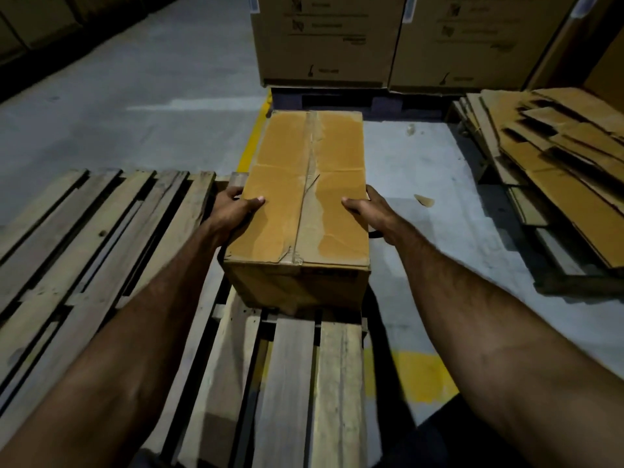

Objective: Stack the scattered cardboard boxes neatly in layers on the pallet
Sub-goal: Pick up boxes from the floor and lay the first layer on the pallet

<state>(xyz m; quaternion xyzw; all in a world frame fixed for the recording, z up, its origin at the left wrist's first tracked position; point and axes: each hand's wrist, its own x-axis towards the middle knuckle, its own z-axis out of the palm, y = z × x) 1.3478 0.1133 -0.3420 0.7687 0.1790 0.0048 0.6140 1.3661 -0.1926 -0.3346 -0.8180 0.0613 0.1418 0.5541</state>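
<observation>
A long taped cardboard box (304,184) lies lengthwise in front of me, its near end over the wooden pallet (287,383). My left hand (234,211) grips its left side, thumb on the top face, fingers down the side. On the other side, my right hand (369,214) holds the box the same way, thumb on top. Whether the box rests on the slats or hangs just above them is not clear.
More pallet slats (84,231) spread to the left. Flattened cardboard sheets (557,157) lie piled on another pallet at the right. Large printed cartons (324,38) stand on a pallet behind. Grey concrete floor with yellow line markings (251,140) surrounds everything.
</observation>
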